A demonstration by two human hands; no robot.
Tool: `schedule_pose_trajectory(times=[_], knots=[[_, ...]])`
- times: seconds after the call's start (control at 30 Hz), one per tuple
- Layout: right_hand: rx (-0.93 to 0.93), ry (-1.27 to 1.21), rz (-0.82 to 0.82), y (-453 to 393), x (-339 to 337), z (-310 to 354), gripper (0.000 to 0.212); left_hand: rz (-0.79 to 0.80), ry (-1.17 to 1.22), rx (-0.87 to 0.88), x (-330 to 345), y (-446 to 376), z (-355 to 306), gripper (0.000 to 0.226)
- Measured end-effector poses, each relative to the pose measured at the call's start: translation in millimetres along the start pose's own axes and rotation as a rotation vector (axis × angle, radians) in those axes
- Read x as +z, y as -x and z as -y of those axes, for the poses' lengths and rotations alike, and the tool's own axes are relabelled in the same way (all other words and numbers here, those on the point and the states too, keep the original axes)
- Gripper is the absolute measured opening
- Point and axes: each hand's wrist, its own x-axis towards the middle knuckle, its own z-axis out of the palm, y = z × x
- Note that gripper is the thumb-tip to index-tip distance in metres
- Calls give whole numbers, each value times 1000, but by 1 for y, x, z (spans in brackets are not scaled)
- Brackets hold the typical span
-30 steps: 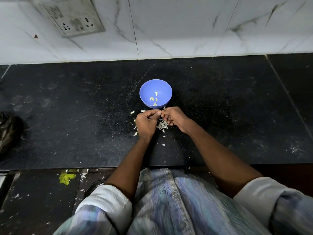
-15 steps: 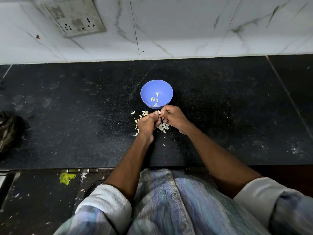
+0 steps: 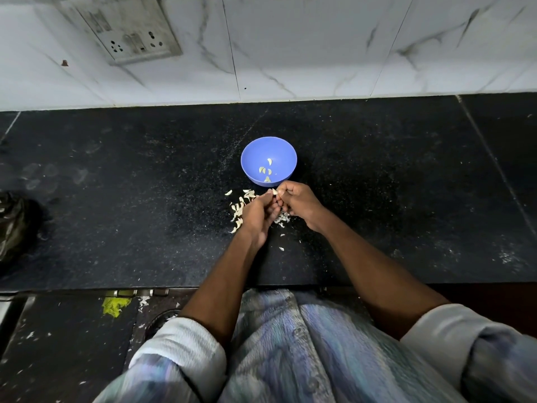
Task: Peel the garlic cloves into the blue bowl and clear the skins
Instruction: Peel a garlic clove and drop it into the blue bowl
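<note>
Pinching a small pale garlic clove (image 3: 274, 192) between them, the left hand (image 3: 258, 213) and right hand (image 3: 299, 202) meet fingertip to fingertip just in front of the round blue plastic bowl (image 3: 268, 149), which stands mid-counter, well back from the front edge of the black speckled stone counter (image 3: 406, 199). The bowl, holding a few peeled cloves (image 3: 266, 170), lies directly beyond the curled fingers, the right hand slightly nearer its rim; the clove's long axis is too small to judge. Papery white skins (image 3: 239, 209) litter the counter beneath the left hand.
</note>
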Motion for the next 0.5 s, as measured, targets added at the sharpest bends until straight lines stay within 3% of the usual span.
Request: schedule_pose_trajectory(times=[0.27,0.5], knots=[[-209,356,-78,-4,-3,-6,24,-43,-40,-93,6,0,-7,18],[-54,56,-73,-2,-1,-1,24,-3,-187,279,0,0,-3,15]])
